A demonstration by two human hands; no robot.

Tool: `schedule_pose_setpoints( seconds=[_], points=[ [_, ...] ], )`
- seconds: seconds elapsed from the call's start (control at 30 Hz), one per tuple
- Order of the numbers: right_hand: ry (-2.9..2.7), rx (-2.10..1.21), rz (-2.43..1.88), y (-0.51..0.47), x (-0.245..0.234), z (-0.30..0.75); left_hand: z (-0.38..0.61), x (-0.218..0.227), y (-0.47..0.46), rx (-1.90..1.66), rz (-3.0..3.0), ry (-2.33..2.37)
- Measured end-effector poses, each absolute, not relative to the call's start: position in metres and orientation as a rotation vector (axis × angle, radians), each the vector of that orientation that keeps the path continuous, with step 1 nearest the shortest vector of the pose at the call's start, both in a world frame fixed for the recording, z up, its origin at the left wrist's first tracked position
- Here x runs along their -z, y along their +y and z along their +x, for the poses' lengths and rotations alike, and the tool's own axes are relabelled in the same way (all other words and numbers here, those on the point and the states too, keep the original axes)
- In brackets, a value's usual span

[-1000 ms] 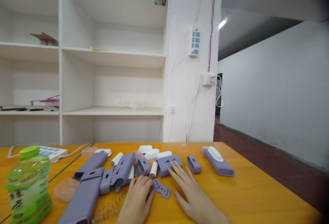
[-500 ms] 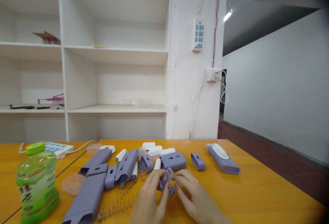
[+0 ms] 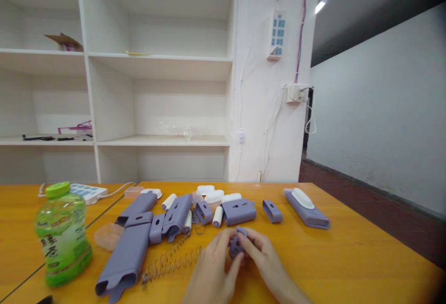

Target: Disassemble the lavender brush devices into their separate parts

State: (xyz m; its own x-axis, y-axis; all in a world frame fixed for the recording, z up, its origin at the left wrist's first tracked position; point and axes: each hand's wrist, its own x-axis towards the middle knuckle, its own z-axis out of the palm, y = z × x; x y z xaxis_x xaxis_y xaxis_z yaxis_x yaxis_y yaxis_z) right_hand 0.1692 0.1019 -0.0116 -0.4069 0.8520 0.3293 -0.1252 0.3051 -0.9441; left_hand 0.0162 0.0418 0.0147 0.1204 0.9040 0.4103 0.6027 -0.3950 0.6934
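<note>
Between my hands is a small purple plastic part [image 3: 236, 247] with rounded, perforated edges, partly covered by fingers. My left hand [image 3: 216, 267] pinches it from the left between thumb and fingers. From the right, my right hand [image 3: 266, 260] closes its thumb and fingertips on the same part. Just beyond them lie a purple slotted housing [image 3: 239, 212] and a white cylinder [image 3: 218, 216]. Metal coil springs [image 3: 170, 261] rest on the table left of my left hand.
Long purple housings [image 3: 125, 257] lie to the left near a green bottle [image 3: 62, 239]. White oval caps [image 3: 214, 196] sit further back, and a short purple sleeve [image 3: 272, 211] stands right of them. At the right lies a purple housing with a white piece [image 3: 302, 198] on it.
My right hand has moved left and now closes on the purple part with my left hand; before, its fingers were more apart. The view has shifted slightly.
</note>
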Motion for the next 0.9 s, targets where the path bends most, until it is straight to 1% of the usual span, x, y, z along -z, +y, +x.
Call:
schedule_pose_setpoints(
  seconds=[0.13, 0.2, 0.27, 0.37, 0.43, 0.53, 0.67, 0.73, 0.8, 0.9],
  points=[
    [-1.500, -1.327, -0.747, 0.114, 0.021, 0.173, 0.003, -0.025, 0.036, -0.763, 2.291, 1.948],
    [-1.484, -1.369, -0.759, 0.117, 0.024, 0.174, -0.010, -0.026, 0.034, -0.533, 2.251, 2.234],
    [-1.495, -1.384, -0.757, 0.118, 0.025, 0.174, -0.025, -0.024, 0.033, -0.347, 2.159, 2.416],
    [-1.533, -1.376, -0.745, 0.116, 0.024, 0.173, -0.041, -0.021, 0.034, -0.233, 2.105, 2.445],
    [-1.553, -1.367, -0.745, 0.116, 0.023, 0.174, -0.045, -0.022, 0.036, -0.271, 2.096, 2.386],
    [-1.564, -1.356, -0.750, 0.115, 0.021, 0.174, -0.044, -0.026, 0.042, -0.576, 2.071, 2.270],
    [-1.589, -1.358, -0.757, 0.114, 0.019, 0.174, -0.042, -0.037, 0.049, -1.313, 1.863, 1.916],
    [-1.595, -1.351, -0.761, 0.114, 0.019, 0.174, -0.045, -0.044, 0.052, -1.663, 1.622, 1.676],
    [-1.600, -1.346, -0.762, 0.113, 0.018, 0.173, -0.052, -0.050, 0.054, -1.937, 1.325, 1.403],
    [-1.600, -1.341, -0.769, 0.113, 0.019, 0.173, -0.065, -0.054, 0.059, -2.189, 0.851, 1.046]
  ],
)
